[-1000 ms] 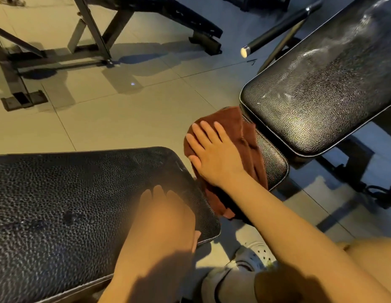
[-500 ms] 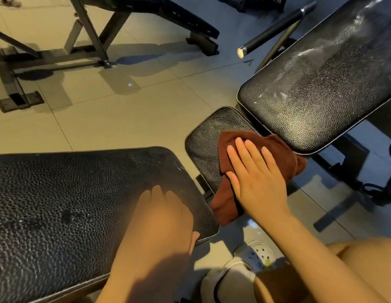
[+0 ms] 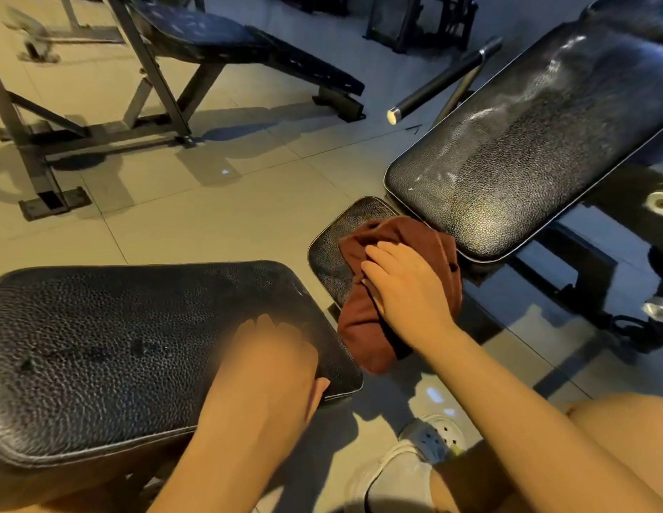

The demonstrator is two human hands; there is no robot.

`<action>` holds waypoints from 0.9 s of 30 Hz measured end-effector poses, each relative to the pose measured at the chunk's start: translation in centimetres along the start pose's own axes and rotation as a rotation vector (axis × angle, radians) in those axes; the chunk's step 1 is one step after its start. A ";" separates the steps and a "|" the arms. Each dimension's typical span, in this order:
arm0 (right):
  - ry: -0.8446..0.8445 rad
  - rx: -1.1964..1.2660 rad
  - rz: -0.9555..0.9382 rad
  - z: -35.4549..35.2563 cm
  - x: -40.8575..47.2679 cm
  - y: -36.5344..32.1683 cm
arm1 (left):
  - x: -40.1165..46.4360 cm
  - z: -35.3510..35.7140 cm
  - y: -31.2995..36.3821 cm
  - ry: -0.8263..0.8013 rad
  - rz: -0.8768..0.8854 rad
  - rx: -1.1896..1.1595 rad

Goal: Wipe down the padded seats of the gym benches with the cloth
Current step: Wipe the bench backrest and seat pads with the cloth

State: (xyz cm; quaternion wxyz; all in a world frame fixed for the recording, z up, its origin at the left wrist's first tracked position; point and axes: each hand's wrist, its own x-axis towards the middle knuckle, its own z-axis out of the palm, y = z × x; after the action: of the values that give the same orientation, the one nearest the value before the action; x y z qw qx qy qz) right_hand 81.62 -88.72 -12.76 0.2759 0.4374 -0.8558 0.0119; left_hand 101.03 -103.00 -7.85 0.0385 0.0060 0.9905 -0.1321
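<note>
From the head view, the right hand lies on the cloth, fingers bent over its bunched top, pressing and gripping it against the small seat pad. The left hand is spread flat and relaxed on the near pad, thumb hooked over its edge, bracing the body.

The step in hand looks like wiping the small seat. To do it well, flatten the cloth under the palm instead of leaving it bunched, so more fabric meets the surface. Run long overlapping strokes from the far rounded end toward the near edge, and follow the piped rim where grime may gather. Part of the cloth hangs off the near edge toward the floor; gather it so it does not drag on the tiles. The back pad shows pale streaks and, I judge, wants wiping next.

The cloth is rust-brown, soft and thick, folding in heavy creases. All three pads are black, pebbled like leather and faintly glossy, with rounded corners and a pale piped seam. The back pad is tilted and overhangs the small seat's far end. A dark bar with a light end cap juts beside it. The floor is large matt beige tiles, and another bench stands well apart.
</note>
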 end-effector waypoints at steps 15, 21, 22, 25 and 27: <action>0.284 0.886 0.984 -12.6 -8.8 -2.4 | 0.6 0.6 1.2 0.433 0.091 -0.491; 0.475 1.250 0.948 -17.1 -8.5 -2.9 | 2.9 -0.2 6.7 0.007 0.053 -1.648; 0.472 1.278 0.924 -17.4 -8.6 -2.7 | 3.2 -0.3 7.0 -0.057 0.028 -1.855; 0.527 1.336 0.924 -17.7 -9.3 -1.9 | 3.3 -0.3 7.1 -0.083 0.052 -1.958; 0.576 1.395 0.972 -17.6 -9.8 -1.5 | 3.3 -0.6 6.9 0.060 0.028 -1.863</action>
State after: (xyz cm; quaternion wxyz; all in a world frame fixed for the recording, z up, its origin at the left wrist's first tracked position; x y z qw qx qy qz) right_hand 95.42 -77.76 -2.86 0.1162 0.0753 -0.6423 0.7538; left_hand 97.83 -96.17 -9.29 0.0039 -0.0122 0.6975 0.7165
